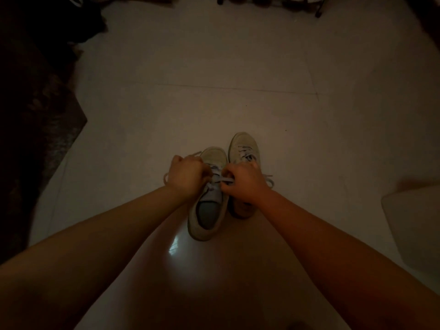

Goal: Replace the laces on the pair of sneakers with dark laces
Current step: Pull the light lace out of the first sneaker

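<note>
Two pale sneakers stand side by side on the tiled floor, toes pointing away from me. The left sneaker (209, 210) is nearer; the right sneaker (242, 148) sits a little further out. Both carry light laces (225, 179). My left hand (184, 175) is curled over the left sneaker's lacing and grips a lace strand that loops out to its left. My right hand (242, 182) pinches another light strand across the same sneaker's tongue. No dark laces show in this dim view.
A dark rug (35, 139) covers the floor on the left. A pale box-like object (414, 222) stands at the right edge. Dark furniture legs and shoes (300, 1) line the far wall. The light tiled floor (238, 67) stretches ahead.
</note>
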Motion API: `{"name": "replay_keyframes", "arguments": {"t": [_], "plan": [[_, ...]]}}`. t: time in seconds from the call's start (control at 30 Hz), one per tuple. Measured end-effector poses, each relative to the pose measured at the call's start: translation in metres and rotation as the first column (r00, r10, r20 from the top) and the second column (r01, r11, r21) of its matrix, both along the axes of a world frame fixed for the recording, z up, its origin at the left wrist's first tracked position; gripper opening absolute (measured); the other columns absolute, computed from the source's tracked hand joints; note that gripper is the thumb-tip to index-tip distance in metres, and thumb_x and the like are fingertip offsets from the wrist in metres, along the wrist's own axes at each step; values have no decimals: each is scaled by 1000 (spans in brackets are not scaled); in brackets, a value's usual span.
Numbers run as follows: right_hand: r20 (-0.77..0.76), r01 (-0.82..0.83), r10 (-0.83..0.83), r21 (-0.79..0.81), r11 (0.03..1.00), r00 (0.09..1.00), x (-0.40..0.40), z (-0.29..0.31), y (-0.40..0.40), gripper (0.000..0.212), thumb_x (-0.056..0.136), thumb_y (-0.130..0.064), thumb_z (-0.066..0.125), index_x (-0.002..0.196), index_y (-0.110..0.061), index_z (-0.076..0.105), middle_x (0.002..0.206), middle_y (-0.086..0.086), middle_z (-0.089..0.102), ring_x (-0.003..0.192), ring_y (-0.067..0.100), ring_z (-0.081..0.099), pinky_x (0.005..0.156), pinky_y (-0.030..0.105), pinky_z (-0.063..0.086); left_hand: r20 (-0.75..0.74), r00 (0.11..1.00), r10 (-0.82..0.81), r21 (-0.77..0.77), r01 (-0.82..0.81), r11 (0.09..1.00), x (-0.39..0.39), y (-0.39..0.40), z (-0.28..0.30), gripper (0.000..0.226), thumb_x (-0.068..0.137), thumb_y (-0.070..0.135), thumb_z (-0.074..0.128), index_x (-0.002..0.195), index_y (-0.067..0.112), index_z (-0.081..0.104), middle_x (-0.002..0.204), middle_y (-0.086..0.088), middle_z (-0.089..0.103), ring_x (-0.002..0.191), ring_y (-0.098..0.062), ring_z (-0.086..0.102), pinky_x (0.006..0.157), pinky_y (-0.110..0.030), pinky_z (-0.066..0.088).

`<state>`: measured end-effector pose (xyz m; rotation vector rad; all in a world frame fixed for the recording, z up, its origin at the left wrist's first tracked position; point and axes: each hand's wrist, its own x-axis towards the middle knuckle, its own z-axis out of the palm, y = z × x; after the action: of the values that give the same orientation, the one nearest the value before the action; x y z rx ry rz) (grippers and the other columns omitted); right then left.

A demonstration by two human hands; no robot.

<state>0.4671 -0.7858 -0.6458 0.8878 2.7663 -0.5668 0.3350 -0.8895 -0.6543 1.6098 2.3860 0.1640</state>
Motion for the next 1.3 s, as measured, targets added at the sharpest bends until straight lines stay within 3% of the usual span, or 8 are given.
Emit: {"name": "replay_keyframes", "arguments": {"t": [0.2,0.37,0.53,0.63,0.73,0.87,1.03,1.3], "plan": [[-10,8,-9,-20,1000,1000,2,3,-1,33,82,-38,59,111,-21,61,103,2,65,103,22,55,98,32,24,-38,978,206,-13,-206,978,-8,-11,-3,22,90,22,48,104,19,64,105,-5,58,103,-26,52,85,-35,30],[-3,11,-11,-29,1000,1000,1,3,-2,30,82,-38,59,108,-22,61,97,-1,66,99,20,56,97,33,26,161,779,605,-170,-582,795,-36,-37,-18,21,90,28,55,103,16,66,111,-11,62,108,-31,56,94,-38,32],[-13,14,-15,-26,1000,1000,1,6,-4,36,82,-36,60,115,-24,58,102,-1,64,104,20,54,95,32,25,66,694,717,-222,-690,689,-52,-61,-29,22,88,26,56,106,15,64,116,-15,59,112,-34,52,95,-40,33],[0,-67,67,3,998,998,-3,10,-7,41,82,-33,60,121,-27,56,114,2,54,113,22,44,93,32,26,33,773,634,-3,-634,773,-45,-57,-21,22,87,32,55,99,16,65,109,-17,57,106,-36,50,88,-40,36],[29,-131,130,40,991,991,-9,10,-13,41,83,-31,57,124,-22,57,125,6,46,121,25,37,95,32,25,192,928,319,252,-361,898,-15,-44,-1,36,84,46,44,85,15,63,86,-10,59,84,-30,55,69,-34,40],[118,-176,158,159,971,980,-15,8,-20,46,85,-32,55,129,-19,51,135,8,40,128,25,32,102,37,19,235,972,1,182,-45,982,22,-27,11,52,74,57,49,108,18,54,100,-4,55,86,-22,56,63,-26,36],[148,-146,117,204,968,982,-17,3,-21,37,87,-26,52,123,-16,53,129,8,43,123,26,36,99,37,24,283,954,99,-47,-90,995,18,-27,-4,67,79,38,66,132,13,35,120,-12,41,97,-32,55,66,-35,44],[268,-233,153,294,927,951,-21,1,-20,41,89,-29,50,127,-13,48,131,11,40,122,30,38,103,45,27,375,917,138,-3,-148,989,16,-35,-9,65,83,24,61,140,18,29,116,-16,53,95,-36,59,73,-37,46]]}}
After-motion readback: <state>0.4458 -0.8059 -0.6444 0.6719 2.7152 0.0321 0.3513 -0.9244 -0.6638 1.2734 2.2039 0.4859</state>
